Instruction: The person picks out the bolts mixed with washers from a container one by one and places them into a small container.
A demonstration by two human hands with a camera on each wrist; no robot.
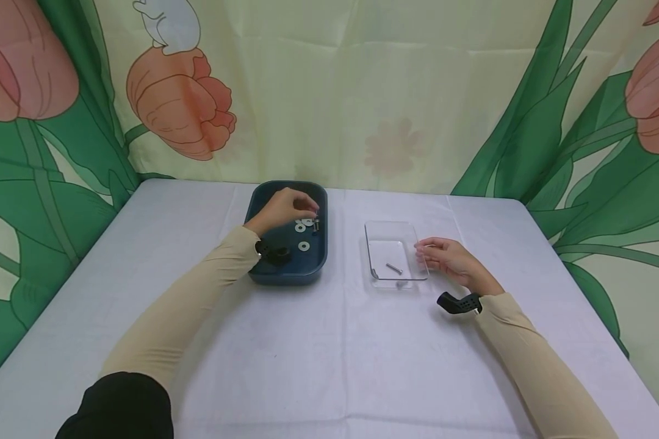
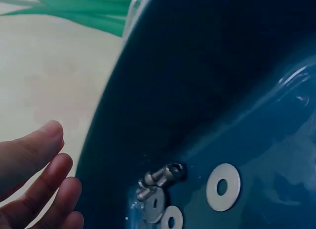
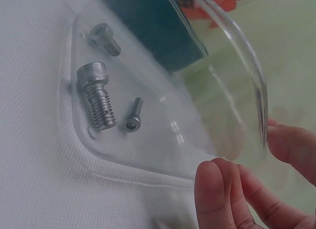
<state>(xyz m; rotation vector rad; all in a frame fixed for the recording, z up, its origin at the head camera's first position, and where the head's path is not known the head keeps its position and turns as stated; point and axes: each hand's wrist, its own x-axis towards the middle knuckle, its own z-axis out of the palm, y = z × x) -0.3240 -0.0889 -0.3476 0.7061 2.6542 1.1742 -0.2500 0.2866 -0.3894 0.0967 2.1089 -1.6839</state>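
Observation:
My left hand (image 1: 288, 208) is over the far part of a dark blue tray (image 1: 274, 277), its fingers loosely bent. Nothing shows between its thumb and fingertips in the left wrist view. Just below the fingertips, small metal screws (image 2: 163, 175) lie against the tray wall beside flat washers (image 2: 223, 187). My right hand (image 1: 447, 261) holds a clear plastic box (image 1: 369, 250) by its right side wall, thumb (image 3: 294, 147) and fingers on the rim and wall. Inside the box are a thick socket-head bolt (image 3: 98, 96) and smaller screws (image 3: 133, 115).
A white cloth covers the table (image 1: 307, 353), and the tray stands left of the box with a gap between them. Behind the far edge hangs a flower-printed curtain (image 1: 329, 91). Each wrist wears a black camera mount (image 1: 459, 303).

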